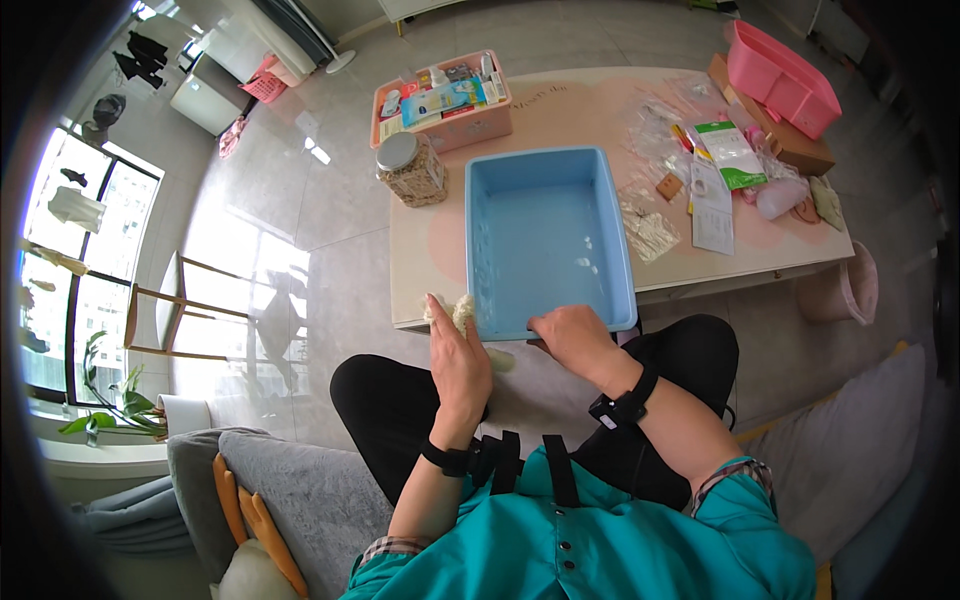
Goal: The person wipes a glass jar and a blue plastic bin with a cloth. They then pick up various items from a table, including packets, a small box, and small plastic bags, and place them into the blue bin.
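A blue plastic basin [544,232] sits before me on a pale table, and its near end reaches the table's front edge. My right hand [574,336] is closed over the basin's near rim, right of its middle. In my left hand [457,360] is a cream textured cloth [463,311], held against the outside of the basin's near left corner. My left fingers point up and partly cover the cloth. Small white marks or glints show on the basin's floor.
Left of the basin stands a lidded clear jar [412,169] of brown granular contents. Behind it is a pink storage box [457,136] packed with small goods. Plastic wrappers [652,232], papers [711,217] and a green-white packet [731,154] lie right. A pink tub [784,79] rests on a cardboard box [806,150].
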Available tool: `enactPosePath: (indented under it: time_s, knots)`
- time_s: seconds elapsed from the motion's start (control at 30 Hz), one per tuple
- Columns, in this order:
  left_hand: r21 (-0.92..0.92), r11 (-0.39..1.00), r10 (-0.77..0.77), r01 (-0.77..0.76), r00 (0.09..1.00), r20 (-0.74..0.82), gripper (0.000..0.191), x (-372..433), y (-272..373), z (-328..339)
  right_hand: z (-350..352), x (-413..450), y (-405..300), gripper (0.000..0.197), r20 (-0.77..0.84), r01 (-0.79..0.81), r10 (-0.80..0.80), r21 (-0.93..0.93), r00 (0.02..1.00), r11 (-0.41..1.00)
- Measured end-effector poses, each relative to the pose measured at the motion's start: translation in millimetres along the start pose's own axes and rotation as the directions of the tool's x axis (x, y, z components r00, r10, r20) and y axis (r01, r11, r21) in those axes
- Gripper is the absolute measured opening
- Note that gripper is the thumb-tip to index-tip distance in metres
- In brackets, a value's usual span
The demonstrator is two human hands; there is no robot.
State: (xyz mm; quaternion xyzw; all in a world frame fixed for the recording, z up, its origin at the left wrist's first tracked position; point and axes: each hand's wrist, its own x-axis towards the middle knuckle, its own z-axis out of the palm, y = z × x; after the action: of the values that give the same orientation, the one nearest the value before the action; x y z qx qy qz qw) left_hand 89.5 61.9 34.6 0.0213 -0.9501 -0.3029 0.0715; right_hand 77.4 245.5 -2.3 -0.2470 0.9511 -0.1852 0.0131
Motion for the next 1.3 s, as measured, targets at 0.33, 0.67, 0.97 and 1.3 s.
enactPosePath:
  time_s: [0.33,0.67,0.97,1.3]
  knots:
    - [-0.099,0.994,-0.011,0.036,0.971,0.240,0.066,37.5,-5.0,18.7,-3.6,4.3,2.9,0.012,0.004,0.050,-0.050,0.039,0.999,0.998]
    - [-0.007,0.997,0.080,-0.081,0.952,0.296,0.072,111.6,-3.2,32.6,-8.1,5.4,3.5,0.014,0.034,0.089,-0.090,0.028,0.995,0.996]
    - [0.186,0.977,0.036,-0.102,0.944,0.328,0.074,182.0,11.9,52.2,-14.9,5.2,3.3,0.017,0.114,0.044,-0.049,0.045,0.992,0.998]
    - [0.263,0.953,0.054,-0.148,0.941,0.334,0.075,239.5,16.6,65.1,-12.0,4.2,4.8,0.008,0.112,0.067,-0.075,0.075,0.991,0.995]
